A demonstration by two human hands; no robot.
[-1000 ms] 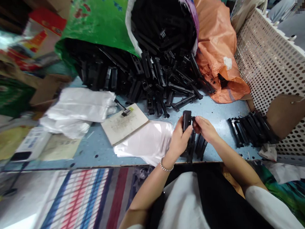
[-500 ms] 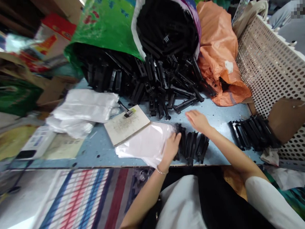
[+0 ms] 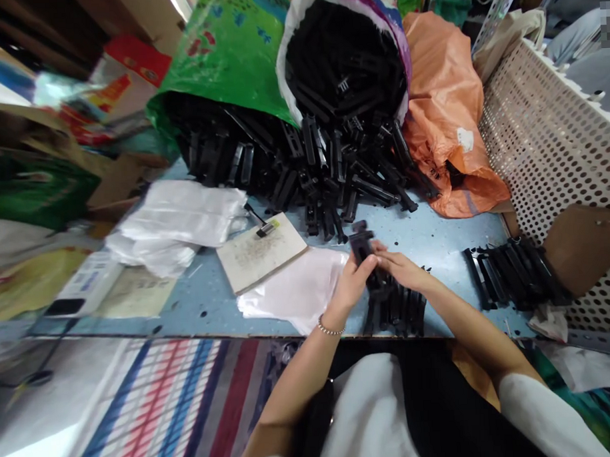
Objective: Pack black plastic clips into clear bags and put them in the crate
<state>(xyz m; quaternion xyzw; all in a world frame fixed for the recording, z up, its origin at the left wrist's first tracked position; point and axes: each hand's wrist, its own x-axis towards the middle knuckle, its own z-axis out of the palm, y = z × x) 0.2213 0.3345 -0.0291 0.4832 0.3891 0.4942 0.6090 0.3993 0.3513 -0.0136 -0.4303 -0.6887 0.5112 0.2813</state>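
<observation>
A black plastic part (image 3: 361,245), long and narrow, is held upright and tilted between my hands above the front of the table. My left hand (image 3: 353,283) is closed around its near side, the thumb lying across it. From the right, my right hand (image 3: 404,268) presses its fingers together against the same part; the fingertips are partly hidden. Just below my hands, a row of similar black parts (image 3: 400,312) lies along the table's front edge. A stack of thin white plastic bags (image 3: 287,289) is beside my left wrist, partly under a pale board (image 3: 260,253).
Behind, a green sack (image 3: 224,65) and a white-rimmed sack (image 3: 282,62) spill a heap of black parts (image 3: 327,168). An orange sack (image 3: 445,97) and a perforated crate (image 3: 536,127) stand right, near another row of parts (image 3: 517,274). More white bags (image 3: 179,213) lie left.
My left hand has lifted from the row of parts, now with a black part in it. My right hand has come back from near the heap to meet it. The view has shifted slightly.
</observation>
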